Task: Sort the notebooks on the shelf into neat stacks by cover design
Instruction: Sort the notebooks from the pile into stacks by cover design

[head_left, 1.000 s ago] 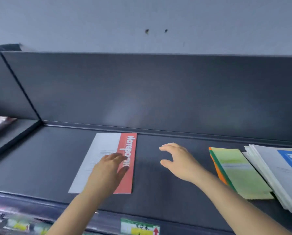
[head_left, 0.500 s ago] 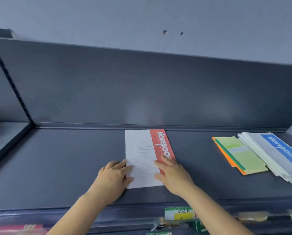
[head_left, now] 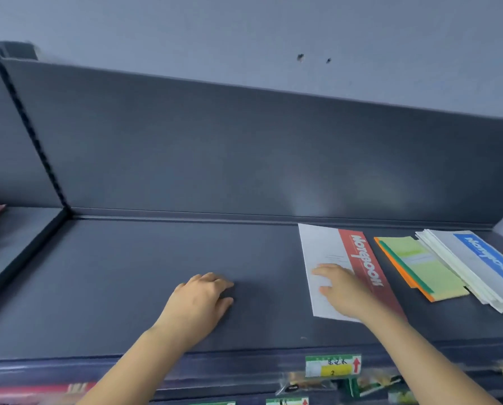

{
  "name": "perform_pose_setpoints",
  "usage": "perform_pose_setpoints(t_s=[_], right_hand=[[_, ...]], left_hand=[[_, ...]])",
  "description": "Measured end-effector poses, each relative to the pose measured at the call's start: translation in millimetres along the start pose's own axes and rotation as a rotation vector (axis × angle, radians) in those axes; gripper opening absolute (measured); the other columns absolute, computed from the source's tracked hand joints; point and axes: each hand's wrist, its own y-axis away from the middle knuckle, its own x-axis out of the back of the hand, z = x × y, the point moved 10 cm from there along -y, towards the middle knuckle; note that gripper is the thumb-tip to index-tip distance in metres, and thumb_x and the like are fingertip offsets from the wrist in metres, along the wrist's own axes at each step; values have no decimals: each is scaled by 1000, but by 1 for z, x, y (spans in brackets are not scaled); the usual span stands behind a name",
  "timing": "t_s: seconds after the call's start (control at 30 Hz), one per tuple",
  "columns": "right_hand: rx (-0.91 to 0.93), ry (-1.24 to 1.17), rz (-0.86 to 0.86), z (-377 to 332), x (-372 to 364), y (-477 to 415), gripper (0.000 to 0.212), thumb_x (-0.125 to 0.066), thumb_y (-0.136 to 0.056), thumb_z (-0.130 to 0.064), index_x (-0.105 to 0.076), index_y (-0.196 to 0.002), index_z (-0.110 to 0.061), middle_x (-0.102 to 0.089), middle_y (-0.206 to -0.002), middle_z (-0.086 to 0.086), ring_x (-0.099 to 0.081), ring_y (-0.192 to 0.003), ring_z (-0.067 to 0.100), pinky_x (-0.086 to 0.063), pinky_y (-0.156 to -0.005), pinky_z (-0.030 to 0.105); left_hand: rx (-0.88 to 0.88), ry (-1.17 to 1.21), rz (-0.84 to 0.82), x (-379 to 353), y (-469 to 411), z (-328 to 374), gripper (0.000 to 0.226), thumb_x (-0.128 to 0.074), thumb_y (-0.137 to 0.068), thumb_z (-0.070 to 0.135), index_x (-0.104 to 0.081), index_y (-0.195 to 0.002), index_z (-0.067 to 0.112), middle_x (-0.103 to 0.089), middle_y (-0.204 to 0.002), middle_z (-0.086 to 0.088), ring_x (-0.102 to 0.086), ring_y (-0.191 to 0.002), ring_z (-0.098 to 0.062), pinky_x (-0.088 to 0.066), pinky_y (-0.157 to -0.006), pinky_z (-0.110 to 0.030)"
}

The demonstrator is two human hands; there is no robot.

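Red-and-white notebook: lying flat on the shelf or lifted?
Flat. The red-and-white notebook lies against the shelf, right hand pressing it with straight fingers.

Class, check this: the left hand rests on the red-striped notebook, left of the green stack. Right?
No. In the head view the right hand rests on the red-striped notebook, left of the green stack; the left hand lies on bare shelf.

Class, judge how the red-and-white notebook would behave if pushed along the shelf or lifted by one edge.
Thin and flat, the red-and-white notebook probably slides easily on the smooth shelf. Lifted by one edge, it likely droops.
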Motion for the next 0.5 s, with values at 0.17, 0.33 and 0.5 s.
perform_pose_setpoints(t_s=[0.17,0.33,0.5], right_hand=[[350,-60,-103,-135,-24,-16,43,-48,-97,-19,-45,-139,-28,-35,-148,-12,-32,-136,9,-28,-107,24],[644,-72,-234,-262,-53,-6,48,-50,-96,-26,-39,-142,-33,-33,-148,-15,-35,-132,8,-30,-101,23],[832,-47,-312,-360,-80,12,48,-51,-96,-26,-38,-142,-34,-32,-149,-15,-34,-134,6,-32,-103,22]], left_hand=[[178,-60,87,43,34,-59,39,-40,-99,39,-45,-137,35,-46,-139,17,-43,-127,-12,-37,-95,-27],[436,-166,232,101,105,-132,39,-44,-98,39,-48,-136,33,-53,-135,11,-49,-124,-17,-43,-93,-32],[676,-250,323,150,200,-197,42,-46,-97,41,-46,-138,35,-53,-134,13,-49,-125,-16,-45,-95,-33]])
